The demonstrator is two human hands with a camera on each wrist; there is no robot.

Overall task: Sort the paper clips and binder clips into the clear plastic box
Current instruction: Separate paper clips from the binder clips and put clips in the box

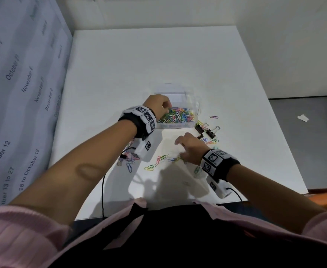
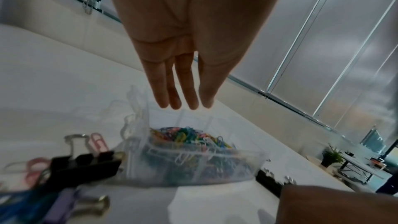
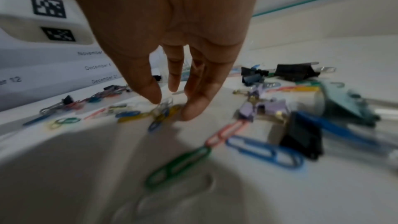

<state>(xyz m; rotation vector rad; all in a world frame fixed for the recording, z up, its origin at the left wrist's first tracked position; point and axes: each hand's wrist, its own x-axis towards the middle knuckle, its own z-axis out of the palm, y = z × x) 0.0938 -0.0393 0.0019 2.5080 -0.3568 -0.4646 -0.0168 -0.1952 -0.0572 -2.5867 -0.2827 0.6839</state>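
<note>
The clear plastic box (image 1: 178, 126) stands mid-table, one compartment heaped with coloured paper clips (image 1: 178, 116). My left hand (image 1: 159, 105) hovers over its left end; in the left wrist view the fingers (image 2: 185, 91) point straight down above the box (image 2: 193, 168) and hold nothing. My right hand (image 1: 185, 149) is lowered in front of the box. Its thumb and fingertips (image 3: 191, 111) stand slightly apart, touching a blurred cluster of loose clips (image 3: 163, 110). Black binder clips (image 1: 210, 132) lie right of the box. More loose clips (image 1: 161, 157) are scattered along the front.
A second heap of clips and a small binder clip (image 1: 128, 157) lies under my left wrist. A lone purple clip (image 1: 214, 117) sits further right. A calendar-printed sheet (image 1: 13, 93) walls the left side. A black cable (image 1: 102, 190) hangs over the table's near edge.
</note>
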